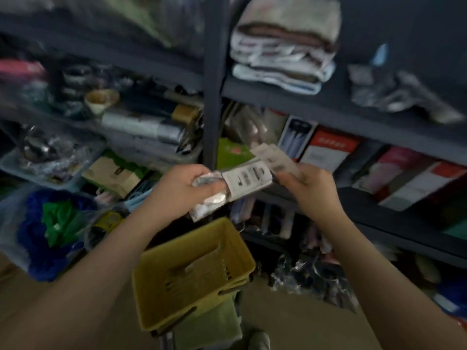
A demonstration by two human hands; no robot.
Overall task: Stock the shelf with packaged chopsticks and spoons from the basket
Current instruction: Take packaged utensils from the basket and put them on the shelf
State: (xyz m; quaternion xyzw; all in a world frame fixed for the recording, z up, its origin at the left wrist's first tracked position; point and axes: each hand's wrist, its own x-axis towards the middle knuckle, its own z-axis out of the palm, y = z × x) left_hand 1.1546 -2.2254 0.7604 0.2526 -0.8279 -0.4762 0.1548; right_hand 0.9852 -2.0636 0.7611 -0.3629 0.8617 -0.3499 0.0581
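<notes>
Now the left hand (pixel 180 192) grips a clear-wrapped bundle of packaged cutlery (pixel 228 189) above the yellow plastic basket (pixel 192 276); the right hand (pixel 307 189) pinches one white-carded packet (pixel 274 159), seemingly separating it for the dark metal shelf (pixel 379 122).

No text can be read anywhere. The white card label (pixel 249 178) on the clear plastic packet carries dark printed marks, blurred beyond reading. The red-and-white box (pixel 326 150) shows only smeared characters.
</notes>
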